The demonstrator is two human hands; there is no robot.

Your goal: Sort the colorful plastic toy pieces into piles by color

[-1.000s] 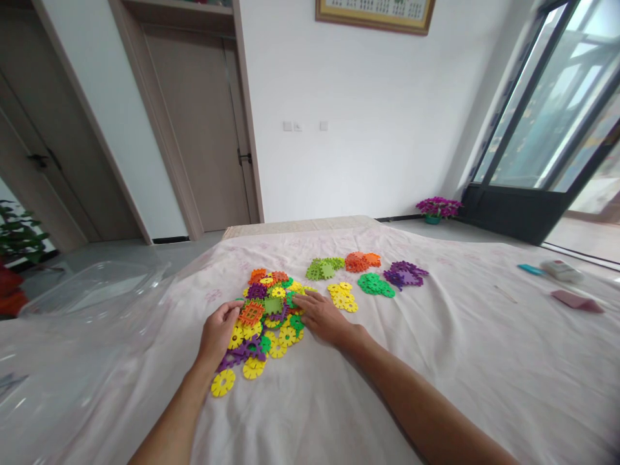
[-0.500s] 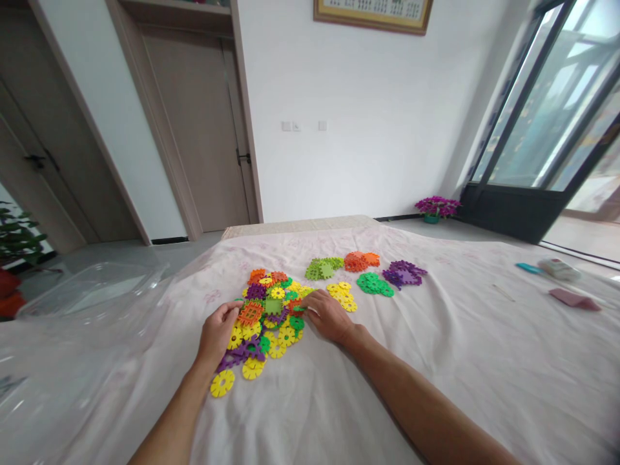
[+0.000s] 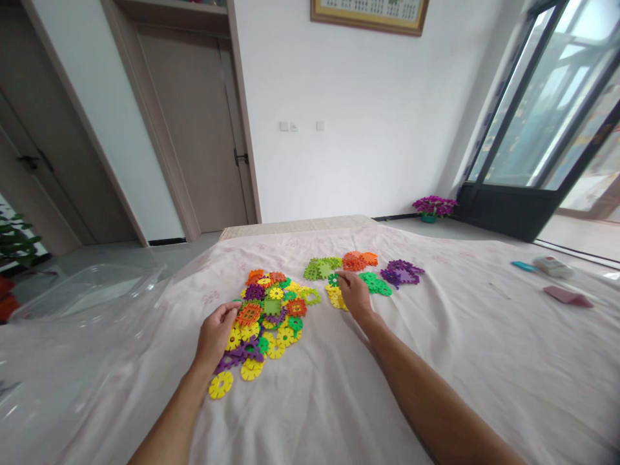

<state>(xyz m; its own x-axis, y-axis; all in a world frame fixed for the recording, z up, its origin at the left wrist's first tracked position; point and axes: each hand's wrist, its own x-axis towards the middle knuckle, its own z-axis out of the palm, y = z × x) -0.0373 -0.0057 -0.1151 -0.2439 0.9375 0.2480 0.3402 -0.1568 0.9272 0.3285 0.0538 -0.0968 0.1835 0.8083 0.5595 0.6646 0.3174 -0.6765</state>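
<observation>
A mixed heap of plastic interlocking discs point(image 3: 271, 310) in yellow, orange, green and purple lies on a pale sheet. My left hand point(image 3: 216, 332) rests at the heap's left edge, fingers curled against an orange square piece point(image 3: 249, 314). My right hand point(image 3: 356, 294) reaches out over the small yellow pile point(image 3: 334, 296), its fingers pinching a green disc point(image 3: 333, 279). Just beyond it lie sorted piles: light green point(image 3: 320, 267), orange point(image 3: 358, 260), dark green point(image 3: 375, 283) and purple point(image 3: 401, 272).
A clear plastic tub point(image 3: 82, 294) sits at the left on the sheet point(image 3: 484, 361). At the far right lie a white remote point(image 3: 552, 266), a teal object point(image 3: 522, 265) and a pink wedge point(image 3: 566, 296). Doors, a flower pot point(image 3: 431, 208) and a glass sliding door stand beyond.
My right hand left the mixed heap and moved right and away toward the sorted piles, carrying a green disc. My left hand stayed at the heap's left edge.
</observation>
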